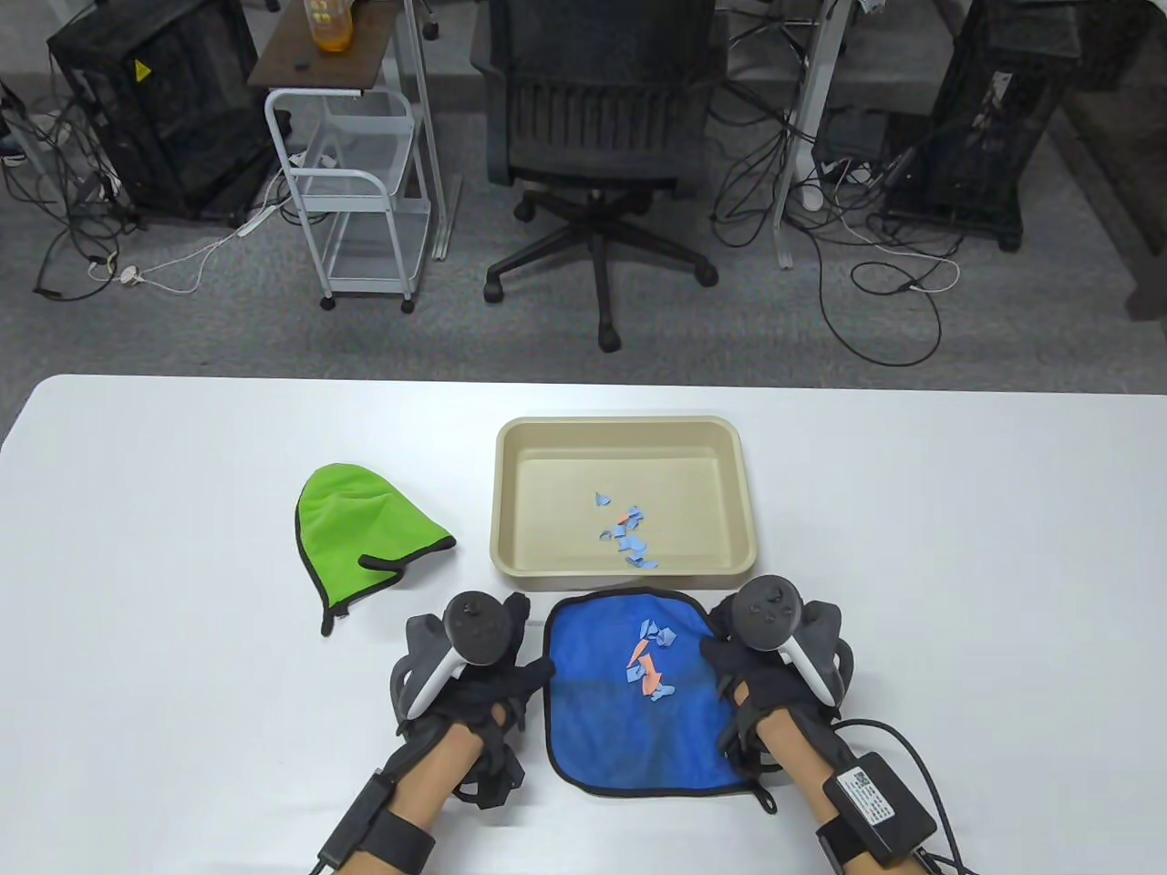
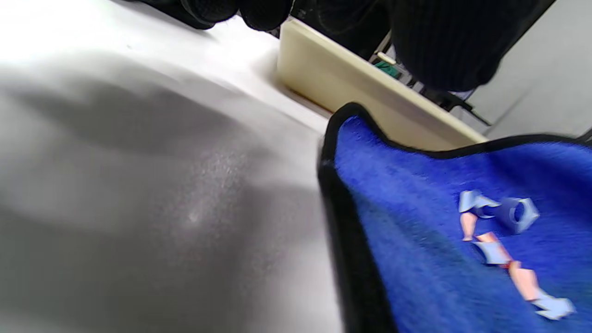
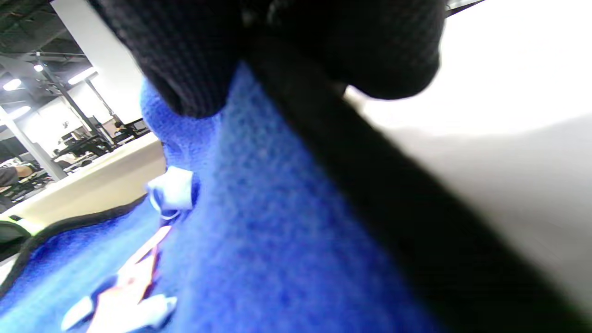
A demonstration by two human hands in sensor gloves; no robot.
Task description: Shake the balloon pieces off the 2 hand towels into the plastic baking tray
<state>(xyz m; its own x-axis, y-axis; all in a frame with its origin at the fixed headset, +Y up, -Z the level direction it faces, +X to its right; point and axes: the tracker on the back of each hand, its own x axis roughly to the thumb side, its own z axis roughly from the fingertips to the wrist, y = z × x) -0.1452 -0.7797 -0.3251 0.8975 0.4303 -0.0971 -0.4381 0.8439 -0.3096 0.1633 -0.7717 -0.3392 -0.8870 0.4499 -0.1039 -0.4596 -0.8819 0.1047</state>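
Note:
A blue hand towel (image 1: 629,729) with black trim lies flat just in front of the beige plastic baking tray (image 1: 620,425). Several blue and orange balloon pieces (image 1: 649,663) sit on the towel's far half; more pieces (image 1: 627,536) lie inside the tray. My right hand (image 1: 729,652) pinches the towel's right edge, with gloved fingertips (image 3: 185,64) on the blue fabric (image 3: 277,222) and the trim. My left hand (image 1: 515,656) hovers beside the towel's left edge (image 2: 342,222) and holds nothing. A green hand towel (image 1: 365,533) lies crumpled to the left.
The white table (image 1: 912,547) stretches wide on both sides. Beyond its far edge stand an office chair (image 1: 593,137) and a white wire cart (image 1: 356,200) on the carpet.

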